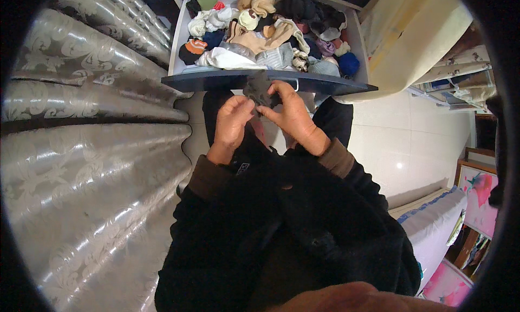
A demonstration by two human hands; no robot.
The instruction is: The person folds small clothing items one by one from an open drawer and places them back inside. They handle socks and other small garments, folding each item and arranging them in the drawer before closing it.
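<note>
My left hand (233,121) and my right hand (294,117) meet in front of an open drawer, both gripping a dark grey piece of cloth (258,90), perhaps a sock. The fingertips of both hands pinch its lower part; its upper part lies against the drawer's dark front panel (195,83). Beyond the panel, the drawer holds many socks, some balled and some loose: a white sock (231,59), a grey ribbed sock (276,58), a beige sock (252,39), a blue ball (349,64) and a black and orange ball (195,48).
Patterned, shiny curtains (101,149) hang along the left. A cream cloth (414,36) hangs right of the drawer, with a rack (455,86) of folded cloths beyond. A tiled floor (398,137) lies to the right, and a cloth-covered piece of furniture (430,226) stands at the lower right.
</note>
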